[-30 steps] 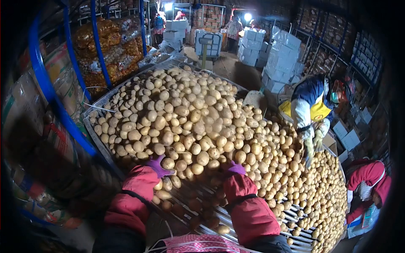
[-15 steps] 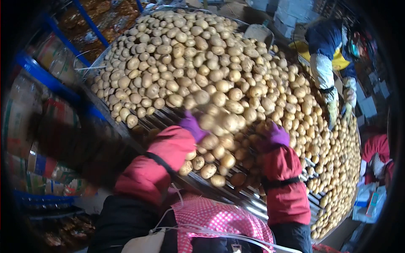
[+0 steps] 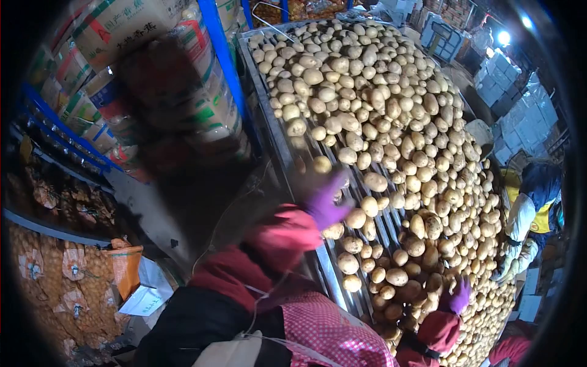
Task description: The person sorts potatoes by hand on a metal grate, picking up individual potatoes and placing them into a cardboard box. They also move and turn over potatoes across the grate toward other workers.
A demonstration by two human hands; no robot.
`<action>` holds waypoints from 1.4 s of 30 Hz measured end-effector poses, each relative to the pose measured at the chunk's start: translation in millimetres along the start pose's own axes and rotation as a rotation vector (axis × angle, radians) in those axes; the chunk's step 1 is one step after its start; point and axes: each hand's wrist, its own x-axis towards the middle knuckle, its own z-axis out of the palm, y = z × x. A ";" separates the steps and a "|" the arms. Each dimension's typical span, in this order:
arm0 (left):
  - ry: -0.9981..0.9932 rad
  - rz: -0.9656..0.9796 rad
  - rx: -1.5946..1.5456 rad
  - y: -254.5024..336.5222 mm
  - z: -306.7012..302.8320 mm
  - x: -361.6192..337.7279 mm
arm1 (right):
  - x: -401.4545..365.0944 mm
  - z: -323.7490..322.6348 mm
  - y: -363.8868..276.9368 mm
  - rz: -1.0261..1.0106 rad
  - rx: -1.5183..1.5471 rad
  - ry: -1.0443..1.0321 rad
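Left hand [image 3: 330,203], purple glove, just off centre toward 4 o'clock, by loose potatoes [image 3: 397,277] on the slatted rack [image 3: 329,275]. Right hand [image 3: 457,297], farther out at 4 o'clock, against the pile. Blur and angle: can't tell if either grips anything. Good form, I'd say: light touch, glove tips clear of slat gaps. Potatoes pile 12 to 4 o'clock. Co-worker [image 3: 541,183] beyond, 3 o'clock.

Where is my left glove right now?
In the head view, your left glove is near the centre, by the left edge of the slatted metal rack, beside loose potatoes.
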 end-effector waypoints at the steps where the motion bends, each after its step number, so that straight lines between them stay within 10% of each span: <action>1: 0.015 -0.125 0.086 -1.5 -27.7 1.5 | 15.2 5.5 -32.8 -0.143 0.184 0.104; 3: 0.137 0.053 0.544 -81.3 -49.5 -8.0 | 23.5 5.3 -150.8 -0.122 0.179 -0.039; 5: -0.007 0.029 0.887 -66.4 -80.6 14.3 | 18.3 5.6 -246.1 -0.619 0.187 0.180; 8: -0.194 0.125 0.970 -96.2 -76.1 42.4 | 1.1 41.1 -295.8 -0.549 0.206 -0.232; 11: -0.400 0.099 1.082 -49.4 -63.7 52.8 | -9.0 21.1 -267.7 -0.444 0.118 -0.400; 21: -1.048 0.053 0.668 71.6 70.4 -42.4 | -100.8 3.0 -158.3 -0.082 0.110 0.000; 25: -1.040 0.114 0.483 90.7 126.7 -78.3 | -135.2 16.3 -117.9 0.083 -0.069 0.003; 28: -1.318 0.575 0.260 119.4 128.3 -82.2 | -156.8 18.0 -69.0 0.215 -0.176 -0.023; 32: -0.983 0.745 -0.154 76.9 118.0 -48.7 | -171.8 29.0 25.3 0.528 -0.248 -0.105; 33: -1.009 0.314 -0.417 80.2 92.1 -29.7 | -150.5 16.4 25.4 0.696 -0.287 -0.053; 37: -0.664 -0.198 -0.064 22.3 38.9 53.7 | -22.9 -19.5 -57.4 0.321 0.069 0.158; 39: -0.432 0.246 0.038 -28.4 33.5 84.6 | 28.1 14.1 -76.8 0.251 -0.049 -0.052; 42: -0.594 0.283 0.199 -24.1 30.8 110.9 | 94.3 42.6 -91.3 0.540 -0.041 -0.459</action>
